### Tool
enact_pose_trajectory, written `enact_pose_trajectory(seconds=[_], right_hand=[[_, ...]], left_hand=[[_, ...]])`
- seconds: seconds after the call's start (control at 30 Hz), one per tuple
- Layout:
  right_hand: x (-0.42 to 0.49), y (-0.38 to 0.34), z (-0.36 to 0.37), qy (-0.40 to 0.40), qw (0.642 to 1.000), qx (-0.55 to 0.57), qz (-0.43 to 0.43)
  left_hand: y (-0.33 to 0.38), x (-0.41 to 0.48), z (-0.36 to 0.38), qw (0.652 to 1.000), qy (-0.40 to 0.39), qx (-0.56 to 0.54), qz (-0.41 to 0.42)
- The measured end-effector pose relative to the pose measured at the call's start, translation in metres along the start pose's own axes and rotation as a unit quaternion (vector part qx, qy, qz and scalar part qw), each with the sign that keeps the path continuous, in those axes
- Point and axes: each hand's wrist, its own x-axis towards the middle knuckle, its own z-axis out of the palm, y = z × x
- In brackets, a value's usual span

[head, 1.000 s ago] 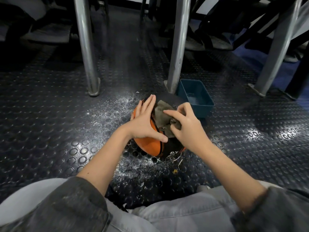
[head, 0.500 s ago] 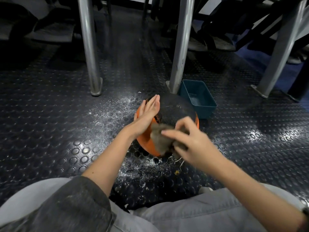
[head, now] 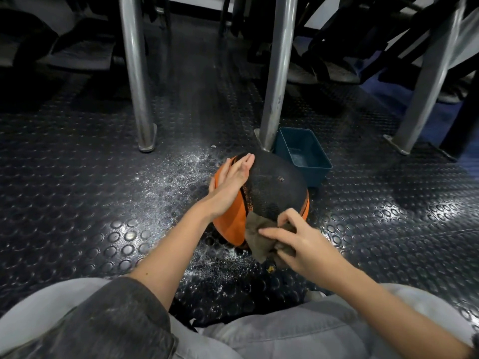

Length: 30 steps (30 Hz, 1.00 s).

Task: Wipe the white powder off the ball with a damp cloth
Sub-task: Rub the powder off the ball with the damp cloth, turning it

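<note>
An orange and black ball point(head: 272, 187) sits on the studded dark floor in front of my knees. My left hand point(head: 230, 182) lies flat on its upper left side, fingers straight. My right hand point(head: 298, 239) grips a crumpled grey-brown cloth point(head: 259, 234) and presses it against the ball's near lower side. A faint speckle of white shows along the ball's seam. White powder point(head: 181, 172) is scattered over the floor to the left of the ball and in front of it.
A teal plastic tub point(head: 303, 154) stands just behind the ball on the right. Metal legs rise behind: one point(head: 137, 81) at the left, one point(head: 274, 81) right behind the ball, one point(head: 425, 81) at the far right. My knees fill the bottom edge.
My right hand has dragged the cloth from the ball's top down its near side to the lower front. My left hand slid a little up the ball's left side.
</note>
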Motion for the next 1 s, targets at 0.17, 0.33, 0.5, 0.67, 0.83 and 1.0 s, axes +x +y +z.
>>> enact_pose_trajectory(seconds=[0.17,0.33,0.5,0.67,0.83,1.0], right_hand=[[0.055,0.016,-0.018,0.178,0.962,0.105,0.179],[0.06,0.053,-0.016,0.144,0.93,0.079,0.328],[0.039,0.085,-0.001,0.16,0.796,0.264,0.521],[0.046,0.083,-0.018,0.21,0.747,0.33,0.537],[0.082,0.074,-0.046,0.275,0.777,0.339,0.454],[0.12,0.048,-0.04,0.19,0.866,0.333,0.32]], left_hand=[[0.003,0.0,0.003,1.0,0.026,-0.009,-0.002],[0.003,0.003,0.004,0.999,0.037,0.011,-0.008],[0.005,0.005,0.004,0.998,0.056,-0.027,-0.028],[0.008,-0.005,-0.006,0.986,0.134,-0.101,-0.013],[0.014,-0.014,-0.029,0.987,0.145,-0.056,-0.041],[0.013,-0.019,-0.019,0.99,0.086,0.079,-0.075]])
